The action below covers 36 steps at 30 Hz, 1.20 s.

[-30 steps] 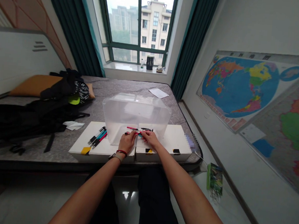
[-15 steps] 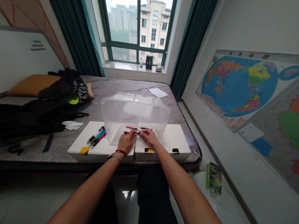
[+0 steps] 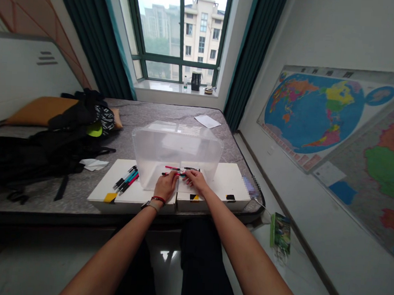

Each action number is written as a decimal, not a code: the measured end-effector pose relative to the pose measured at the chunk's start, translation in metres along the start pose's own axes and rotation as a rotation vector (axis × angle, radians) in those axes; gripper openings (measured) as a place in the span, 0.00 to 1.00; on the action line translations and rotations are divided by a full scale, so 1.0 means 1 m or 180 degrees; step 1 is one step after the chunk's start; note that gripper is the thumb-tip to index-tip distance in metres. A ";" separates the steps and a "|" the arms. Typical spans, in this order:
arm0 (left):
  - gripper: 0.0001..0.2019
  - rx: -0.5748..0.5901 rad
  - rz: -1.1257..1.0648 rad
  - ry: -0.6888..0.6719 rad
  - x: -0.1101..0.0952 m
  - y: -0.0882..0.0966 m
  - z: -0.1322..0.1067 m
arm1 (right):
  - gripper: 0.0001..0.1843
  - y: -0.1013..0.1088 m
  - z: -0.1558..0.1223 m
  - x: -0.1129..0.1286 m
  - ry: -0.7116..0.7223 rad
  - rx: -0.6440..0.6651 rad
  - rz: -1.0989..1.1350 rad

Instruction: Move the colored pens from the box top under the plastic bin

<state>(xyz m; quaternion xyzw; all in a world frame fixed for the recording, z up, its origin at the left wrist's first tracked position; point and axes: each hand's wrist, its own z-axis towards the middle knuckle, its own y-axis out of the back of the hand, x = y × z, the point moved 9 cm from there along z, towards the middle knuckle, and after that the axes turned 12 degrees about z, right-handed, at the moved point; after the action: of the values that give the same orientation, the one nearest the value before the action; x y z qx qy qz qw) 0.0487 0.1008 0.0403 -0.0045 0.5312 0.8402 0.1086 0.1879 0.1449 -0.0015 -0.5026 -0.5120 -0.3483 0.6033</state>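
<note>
My left hand (image 3: 165,187), with a red cord and a watch-like band at its wrist, is closed on a slim pen (image 3: 164,174) whose black end pokes out at the left. Fingers of my right hand (image 3: 196,181) pinch the right end of what looks like a pen; bits of red and teal show between the fingertips. Whether both hands grip one pen is too small to tell. Just beyond them lie a red pen part (image 3: 171,167) and a black one (image 3: 192,169), inside a clear plastic bin (image 3: 176,146) on its side, opening toward me.
Two white boxes (image 3: 228,179) support the bin at the bed's front edge. Several black, teal and pink pens (image 3: 126,180) lie left of it. A black bag (image 3: 29,157), a crumpled tissue (image 3: 94,164) and a paper sheet (image 3: 207,121) rest on the bed (image 3: 127,115).
The view has shifted very slightly. Both hands stay in almost the same place, with only small finger movement at the pen.
</note>
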 end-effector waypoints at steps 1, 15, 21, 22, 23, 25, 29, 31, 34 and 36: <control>0.17 -0.0008 -0.0004 -0.0009 0.000 0.000 0.000 | 0.20 -0.001 0.000 0.000 0.0012 0.0022 -0.0042; 0.17 0.0001 0.0057 -0.0024 -0.001 0.000 0.000 | 0.18 0.002 0.003 -0.002 0.0116 0.0019 0.0026; 0.17 0.0022 0.0115 0.0047 0.000 0.002 -0.001 | 0.21 0.000 -0.002 0.004 0.0130 -0.0026 0.0085; 0.17 0.0037 0.0122 0.0063 0.000 0.002 -0.001 | 0.21 0.000 -0.001 0.003 0.0085 -0.0014 0.0092; 0.17 0.0053 0.0129 0.0074 0.000 0.002 -0.001 | 0.21 -0.001 -0.001 0.001 0.0041 0.0002 0.0087; 0.18 0.0072 0.0138 0.0071 0.000 0.003 0.000 | 0.21 -0.001 0.000 -0.001 0.0016 0.0017 0.0041; 0.18 0.0044 0.0109 0.0042 -0.001 0.004 0.000 | 0.18 0.003 0.002 -0.001 0.0117 -0.0085 0.0101; 0.18 0.0027 0.0079 0.0068 0.000 0.004 0.000 | 0.18 0.003 0.001 0.000 0.0111 -0.0099 0.0168; 0.17 0.0015 0.0032 0.0203 0.005 0.003 0.000 | 0.18 0.005 0.001 0.002 0.0126 -0.0213 0.0268; 0.17 -0.0013 -0.0053 0.0366 0.010 0.002 -0.001 | 0.17 0.010 0.000 0.003 0.0177 -0.0383 0.0341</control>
<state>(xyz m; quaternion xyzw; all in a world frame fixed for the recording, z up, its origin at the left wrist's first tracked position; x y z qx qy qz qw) 0.0384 0.1011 0.0401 -0.0575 0.5347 0.8388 0.0849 0.1979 0.1482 -0.0009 -0.5547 -0.4456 -0.3594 0.6038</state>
